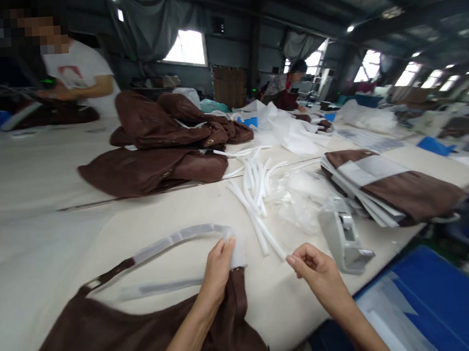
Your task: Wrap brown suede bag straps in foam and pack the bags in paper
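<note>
A brown bag (148,332) lies at the table's front edge, its strap (175,239) wrapped in white material and looped over the tabletop. My left hand (219,262) is closed on the strap's wrapped end, where a white sheet piece (237,248) hangs beside the thumb. Further right, my right hand (308,263) pinches the near end of a white foam rod (270,239). That rod reaches back to a loose pile of similar white rods (254,179). A grey tape dispenser (342,238) stands just behind my right hand.
Brown bags (155,169) are piled at the back left. Another brown bag with white sheets (408,187) lies at the right, near crumpled clear plastic (302,198). A blue surface (437,290) is below the table's right edge. A person (82,73) stands at the far left; another is farther back.
</note>
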### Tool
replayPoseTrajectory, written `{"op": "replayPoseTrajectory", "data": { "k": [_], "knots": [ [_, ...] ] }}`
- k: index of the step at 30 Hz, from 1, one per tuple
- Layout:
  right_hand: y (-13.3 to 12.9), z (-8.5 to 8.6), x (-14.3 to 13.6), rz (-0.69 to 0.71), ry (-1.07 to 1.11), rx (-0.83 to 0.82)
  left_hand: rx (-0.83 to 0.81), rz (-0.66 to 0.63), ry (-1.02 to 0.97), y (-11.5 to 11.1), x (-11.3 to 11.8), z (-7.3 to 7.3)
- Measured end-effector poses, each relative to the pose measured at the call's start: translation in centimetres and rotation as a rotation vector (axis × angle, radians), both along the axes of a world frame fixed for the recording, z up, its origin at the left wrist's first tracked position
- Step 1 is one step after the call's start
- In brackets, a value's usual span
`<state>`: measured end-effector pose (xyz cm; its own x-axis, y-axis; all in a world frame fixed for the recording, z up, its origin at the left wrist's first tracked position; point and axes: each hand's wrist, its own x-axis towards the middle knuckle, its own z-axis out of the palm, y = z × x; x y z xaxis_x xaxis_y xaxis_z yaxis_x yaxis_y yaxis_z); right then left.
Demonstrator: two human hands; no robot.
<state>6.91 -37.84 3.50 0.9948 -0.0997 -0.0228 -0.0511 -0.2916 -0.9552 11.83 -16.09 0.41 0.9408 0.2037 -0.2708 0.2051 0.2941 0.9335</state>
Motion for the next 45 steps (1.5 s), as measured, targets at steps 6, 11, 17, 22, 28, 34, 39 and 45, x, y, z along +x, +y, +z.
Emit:
{"op": "replayPoseTrajectory", "data": {
  "k": [6,11,17,22,28,34,39,45],
  "knots": [
    [-10.1,3.3,-3.5,-0.484,-0.151,-0.337,0.035,-0.105,0.099,0.6,1.4,-1.2],
    [-15.1,2.9,-1.4,-0.561,-0.028,-0.433,-0.003,-0.064,0.146,0.3,1.3,-0.6],
    [-14.6,1.5,1.5,-0.464,0.139,-0.202,-0.03,-0.011,0.182,0.3,1.2,0.5],
    [-13.9,1.1,2.1,-0.475,0.137,-0.067,-0.044,-0.028,0.141,0.4,1.2,0.2],
    [-13.7,1.4,1.2,-0.6,0.045,-0.008,-0.04,-0.031,0.146,0.4,1.1,0.1],
    [-13.0,2.9,-2.6,-0.659,-0.05,0.033,-0.036,-0.03,0.166,0.3,1.0,0.3],
    [-12.3,0.9,-4.8,-0.573,0.142,0.344,-0.044,-0.023,0.174,0.3,1.2,0.2],
    [-12.7,-4.1,-5.1,-0.763,0.171,0.346,-0.049,-0.02,0.109,0.3,1.1,-0.1]
  ]
}}
